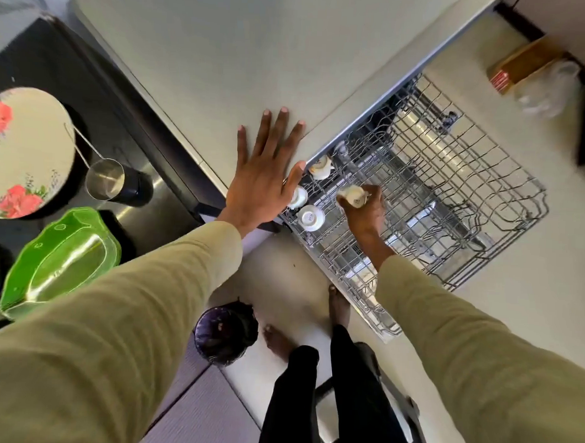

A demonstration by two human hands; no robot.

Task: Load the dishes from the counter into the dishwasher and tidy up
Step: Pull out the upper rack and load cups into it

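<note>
I am leaning over the pulled-out upper rack (451,207) of the dishwasher, my right hand (364,209) reaching down into its near corner and curling its fingers (373,194) round a small white cup (351,196), which is lying tilted on its side just above the wire tines. My left hand (263,174) is resting flat on the pale desk (240,53) at its front edge, fingers straight and spread, holding nothing, the thumb hanging over the edge towards the rack.

Three more white cups are sitting upside down in the rack's near-left corner: one (320,167) tucked just under the desk edge, one (298,197) partly hidden behind my left thumb, and one (310,217) nearest me with its base ring showing.

To my left, a dark hob (57,80) is carrying a round floral-patterned lid (25,152), a small steel measuring cup (104,182) with a long wire handle, and a green translucent container (61,263). On the floor below, a dark bin (226,335) is standing beside my bare feet (339,306). At the far right, a brown box (522,63) and a crumpled clear plastic bag (547,91) are lying touching one another.
</note>
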